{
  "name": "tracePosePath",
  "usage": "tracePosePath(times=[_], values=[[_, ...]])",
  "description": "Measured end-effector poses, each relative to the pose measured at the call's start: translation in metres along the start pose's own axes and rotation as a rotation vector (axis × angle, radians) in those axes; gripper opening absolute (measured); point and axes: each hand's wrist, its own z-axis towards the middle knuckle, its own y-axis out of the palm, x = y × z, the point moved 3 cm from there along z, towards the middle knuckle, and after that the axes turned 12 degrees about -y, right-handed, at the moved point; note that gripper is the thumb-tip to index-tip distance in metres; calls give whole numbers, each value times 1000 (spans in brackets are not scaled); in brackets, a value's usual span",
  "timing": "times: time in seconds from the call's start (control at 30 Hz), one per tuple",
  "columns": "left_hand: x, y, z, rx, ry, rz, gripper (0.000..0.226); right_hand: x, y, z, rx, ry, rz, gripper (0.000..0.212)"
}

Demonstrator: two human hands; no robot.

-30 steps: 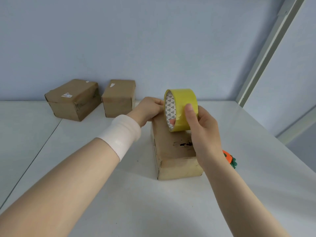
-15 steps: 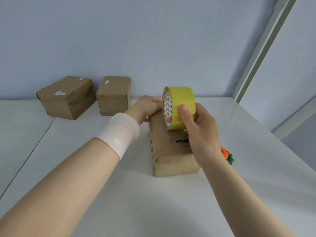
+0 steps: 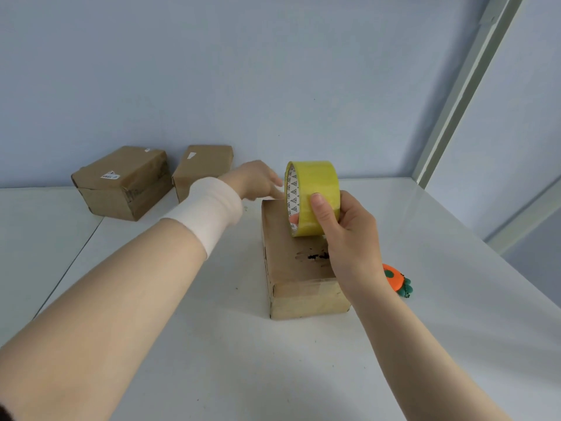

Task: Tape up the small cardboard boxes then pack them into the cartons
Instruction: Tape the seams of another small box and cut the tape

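A small brown cardboard box [image 3: 296,268] lies lengthwise on the white table [image 3: 243,360] in front of me. My right hand [image 3: 349,238] grips a yellow tape roll [image 3: 315,199], thumb on its outer face, and holds it upright on the box's top near the far end. My left hand [image 3: 255,180] reaches to the far edge of the box, its fingers stretched toward the roll and touching that edge. A pale band [image 3: 209,211] wraps my left wrist. Whether a strip of tape runs between the roll and my left fingers cannot be made out.
Two more brown cardboard boxes stand at the back by the wall: a larger one [image 3: 121,183] with a white label and a smaller one [image 3: 203,165]. An orange and green carrot-shaped object [image 3: 397,282] lies on the table right of the box, partly behind my right wrist.
My left hand's fingers, curled over the box's far end before, now stretch out toward the roll. The roll and my right hand have stayed almost in place.
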Motion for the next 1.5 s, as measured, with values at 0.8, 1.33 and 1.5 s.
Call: tracePosePath(times=[0.8,1.33,1.5], values=[[-12,30,3,117,-9,-334,22,5,-4,9,-160,-104,-132,22],[-18,31,7,148,-66,-553,26,-2,-39,-7,-243,-21,73,47],[-18,31,2,147,-37,-548,22,-17,-42,-22,-124,-43,-2,27]])
